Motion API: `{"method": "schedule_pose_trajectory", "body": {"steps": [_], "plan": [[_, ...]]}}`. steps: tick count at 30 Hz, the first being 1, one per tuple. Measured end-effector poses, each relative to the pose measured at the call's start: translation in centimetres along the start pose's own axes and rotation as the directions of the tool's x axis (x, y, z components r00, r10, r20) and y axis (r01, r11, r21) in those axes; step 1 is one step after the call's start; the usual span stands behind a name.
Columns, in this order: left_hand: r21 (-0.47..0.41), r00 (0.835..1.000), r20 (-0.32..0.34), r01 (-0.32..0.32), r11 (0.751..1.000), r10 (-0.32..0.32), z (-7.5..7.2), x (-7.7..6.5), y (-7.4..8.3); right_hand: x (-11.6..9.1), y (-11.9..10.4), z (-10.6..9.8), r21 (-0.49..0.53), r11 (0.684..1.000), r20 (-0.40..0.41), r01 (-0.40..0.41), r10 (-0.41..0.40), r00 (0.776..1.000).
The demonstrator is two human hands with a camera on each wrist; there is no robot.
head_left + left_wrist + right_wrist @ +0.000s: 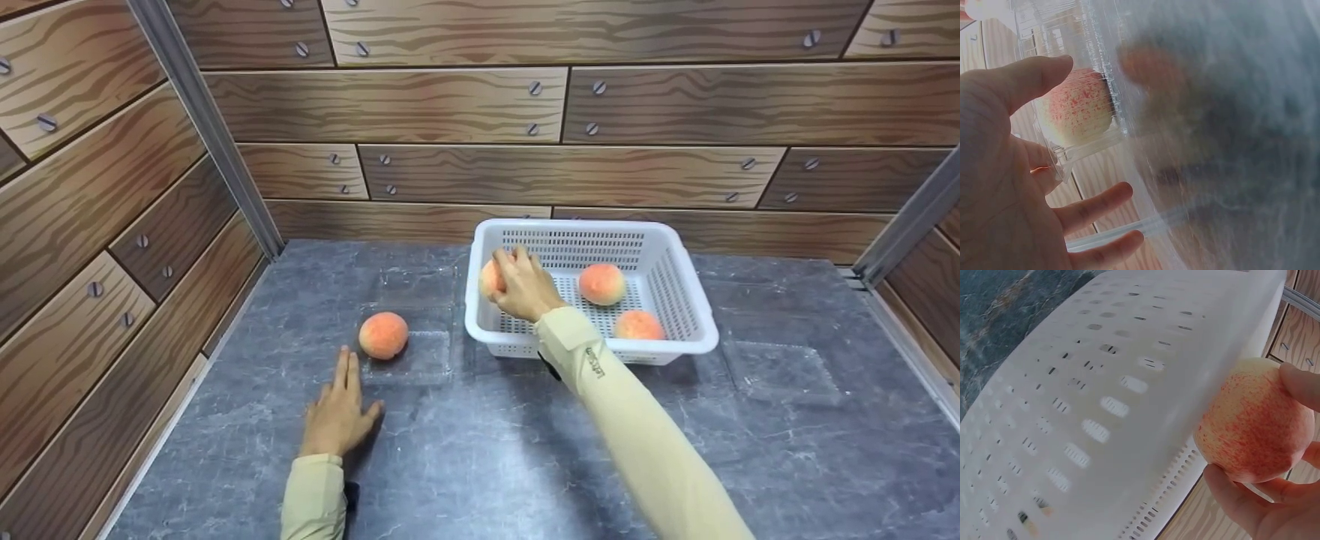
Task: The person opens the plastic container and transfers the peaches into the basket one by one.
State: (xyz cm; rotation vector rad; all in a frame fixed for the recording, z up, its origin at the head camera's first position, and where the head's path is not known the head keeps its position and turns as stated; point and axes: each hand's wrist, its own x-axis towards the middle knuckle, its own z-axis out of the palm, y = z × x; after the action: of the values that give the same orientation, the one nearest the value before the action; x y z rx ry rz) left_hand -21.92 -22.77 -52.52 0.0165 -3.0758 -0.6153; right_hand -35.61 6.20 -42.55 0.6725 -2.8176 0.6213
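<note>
My right hand (527, 289) grips a red-and-yellow peach (1255, 424) at the left end of a white perforated plastic basket (686, 346). Fingers and thumb go round the fruit in the right wrist view. Two more peaches lie in the basket, one toward the back (602, 284) and one by the front wall (640, 325). To the left, a single peach (383, 335) sits in a clear plastic container (430, 358). Beside that container's near left corner is my left hand (337, 416), fingers mostly straight and thumb spread; whether it touches the plastic I cannot tell.
Another clear container (784, 371) lies right of the basket. Faint clear plastic edges (416, 277) show behind the left peach. The grey marbled table (465, 465) is bounded by wood-patterned walls (450, 105) at the back and sides.
</note>
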Motion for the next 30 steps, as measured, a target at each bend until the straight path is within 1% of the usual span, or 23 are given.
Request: {"method": "schedule_pose_trajectory", "body": {"steps": [3,6,13,17,26,30], "plan": [[0.001,1.0,0.005,0.001,1.0,-0.001,0.0,-0.1,0.1,-0.1,0.2,0.2,-0.001,1.0,0.013,-0.009,0.009,1.0],[0.0,1.0,0.007,0.002,1.0,-0.002,0.0,-0.1,0.0,-0.1,0.4,0.5,0.004,1.0,0.009,-0.009,0.009,1.0],[-0.011,1.0,0.018,0.008,1.0,-0.008,0.0,0.0,-0.1,-0.3,0.8,1.1,0.006,0.999,0.056,-0.033,0.033,0.998],[-0.01,1.0,0.013,0.006,1.0,-0.005,0.1,0.0,-0.1,-0.6,1.0,1.5,-0.007,1.0,0.053,-0.024,0.024,0.998],[-0.005,1.0,0.013,-0.001,1.0,0.001,0.0,0.0,-0.1,-0.9,1.1,1.9,-0.013,0.999,0.083,-0.04,0.041,0.996],[0.001,1.0,0.007,-0.003,1.0,0.003,0.0,0.0,-0.1,-1.0,1.2,2.2,-0.013,0.999,0.113,-0.053,0.054,0.992]]}}
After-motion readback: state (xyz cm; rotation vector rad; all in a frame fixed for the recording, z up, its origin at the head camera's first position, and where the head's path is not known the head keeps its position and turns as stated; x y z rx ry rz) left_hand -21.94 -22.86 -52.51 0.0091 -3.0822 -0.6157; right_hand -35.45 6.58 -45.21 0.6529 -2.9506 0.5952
